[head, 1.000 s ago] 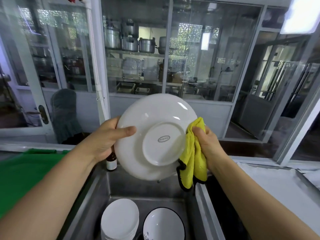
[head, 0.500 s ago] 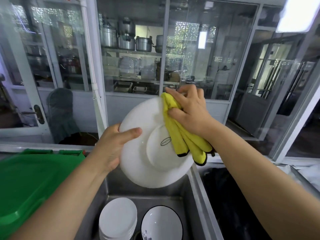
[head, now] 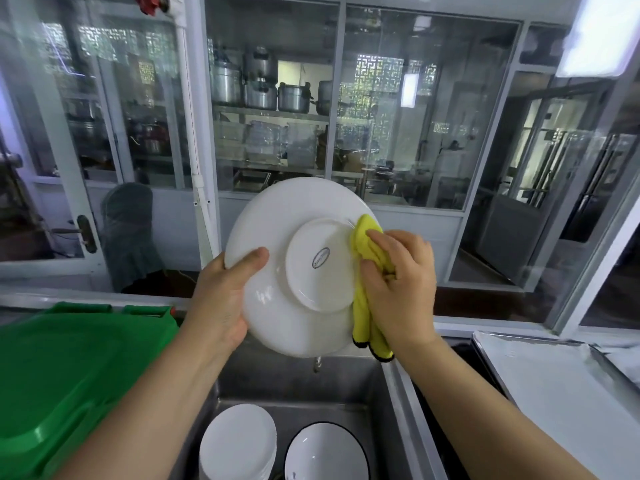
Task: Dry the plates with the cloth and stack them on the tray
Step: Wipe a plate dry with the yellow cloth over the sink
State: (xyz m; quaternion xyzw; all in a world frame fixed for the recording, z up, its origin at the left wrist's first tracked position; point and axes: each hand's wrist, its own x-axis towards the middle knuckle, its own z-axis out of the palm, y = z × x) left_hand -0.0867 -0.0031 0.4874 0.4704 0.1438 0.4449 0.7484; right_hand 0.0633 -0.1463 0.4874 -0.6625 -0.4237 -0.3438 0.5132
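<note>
Looking from the left, I see a green plastic lid (head: 69, 375) filling the lower left corner, its hinged edge toward the window ledge. Next to it my left hand (head: 221, 299) grips the left rim of a white plate (head: 277, 237), thumb curled over the underside and the fingers hidden behind it. I hold the plate upright and slightly tilted above the steel sink (head: 391, 410), its underside and maker's stamp facing me. On the plate's right rim I have a yellow cloth (head: 367, 299) with a dark edging; my right hand (head: 401, 282) bunches it, fingers curled round the folds and pressing them onto the plate beside the foot ring, while the loose end hangs down past the lower rim.

Below, in the sink basin, I see a stack of white plates (head: 239, 445) and, just to its right, a white bowl with a dark rim (head: 325, 455). Farther right, on the counter, lies a metal tray (head: 554, 382) with a pale lining, well apart from the plate I hold. Behind the glass ahead, metal pots (head: 259, 84) stand on shelves.
</note>
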